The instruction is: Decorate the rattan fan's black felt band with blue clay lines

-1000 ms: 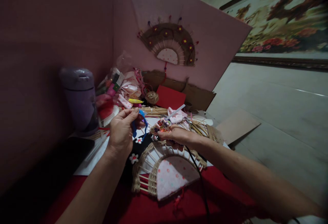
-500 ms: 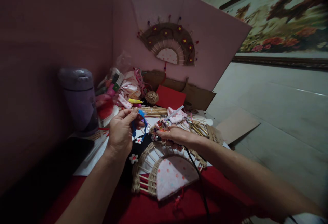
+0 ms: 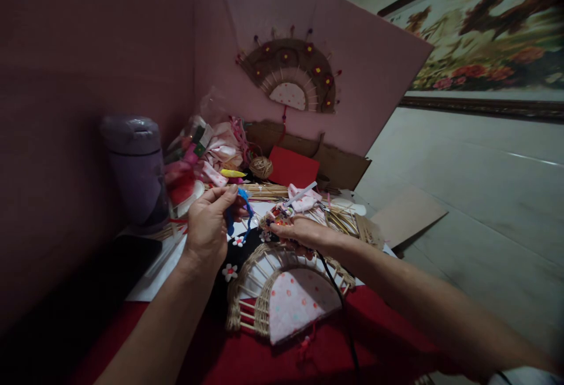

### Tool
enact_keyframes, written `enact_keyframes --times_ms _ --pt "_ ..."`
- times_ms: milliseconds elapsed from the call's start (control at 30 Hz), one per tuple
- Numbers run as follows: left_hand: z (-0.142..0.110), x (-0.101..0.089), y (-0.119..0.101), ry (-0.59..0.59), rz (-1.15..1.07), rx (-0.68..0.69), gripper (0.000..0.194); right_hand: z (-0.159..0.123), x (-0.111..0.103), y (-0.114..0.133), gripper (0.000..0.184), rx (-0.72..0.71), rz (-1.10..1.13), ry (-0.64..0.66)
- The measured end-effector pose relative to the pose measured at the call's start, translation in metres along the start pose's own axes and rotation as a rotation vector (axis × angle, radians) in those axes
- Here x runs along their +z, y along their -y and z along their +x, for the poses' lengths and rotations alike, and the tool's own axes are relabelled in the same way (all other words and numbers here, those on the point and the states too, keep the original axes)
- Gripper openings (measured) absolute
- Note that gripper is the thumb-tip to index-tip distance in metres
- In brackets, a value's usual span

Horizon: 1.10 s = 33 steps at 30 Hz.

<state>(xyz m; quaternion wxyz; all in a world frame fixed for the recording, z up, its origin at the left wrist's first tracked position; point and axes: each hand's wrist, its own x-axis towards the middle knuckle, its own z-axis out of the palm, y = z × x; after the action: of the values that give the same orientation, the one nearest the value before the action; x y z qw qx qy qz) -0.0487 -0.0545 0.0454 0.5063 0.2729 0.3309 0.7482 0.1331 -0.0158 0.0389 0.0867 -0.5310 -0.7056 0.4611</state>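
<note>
1. Pink board (image 3: 370,79) behind red cloth (image 3: 379,326); framed picture (image 3: 489,41) on light tiled wall (image 3: 471,197), right side. Has 1 brown half-round fan (image 3: 296,59) mounted on board.
2. Pinches blue strip (image 3: 251,211) between thumb and fingers of left hand (image 3: 209,226). Grip closed, with strip looping down in front of fingertips.
3. Grips patterned corded tool (image 3: 277,216) in right hand (image 3: 304,231), fingers wrapped round it. Has white stick (image 3: 304,193) angling up out of tool; black cord (image 3: 335,282) running down from hand, across woven fan.
4. Holds strip and tool up near each other, strip on the left. Can't tell if touching.
5. Below both hands: woven fan (image 3: 293,300) flat on cloth, with dotted half-disc at its base. Just behind its upper-left edge: black piece (image 3: 247,255) bearing 3 visible white flowers with red centers.
6. Farther back: bundled sticks (image 3: 262,190), twine ball (image 3: 261,167), red card (image 3: 294,166), yellow item (image 3: 233,173). Purple bottle (image 3: 137,179) upright at left.
</note>
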Motion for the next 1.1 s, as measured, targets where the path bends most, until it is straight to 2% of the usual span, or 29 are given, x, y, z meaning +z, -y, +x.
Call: enact_keyframes --times_ms 633,1100 --pt "-0.001 0.000 -0.002 -0.004 -0.015 -0.009 0.024 0.002 0.001 0.001 0.049 -0.031 -0.005 0.011" --pt "-0.001 -0.001 -0.001 0.000 -0.019 -0.008 0.022 -0.007 0.002 0.013 0.045 0.065 -0.069 0.042"
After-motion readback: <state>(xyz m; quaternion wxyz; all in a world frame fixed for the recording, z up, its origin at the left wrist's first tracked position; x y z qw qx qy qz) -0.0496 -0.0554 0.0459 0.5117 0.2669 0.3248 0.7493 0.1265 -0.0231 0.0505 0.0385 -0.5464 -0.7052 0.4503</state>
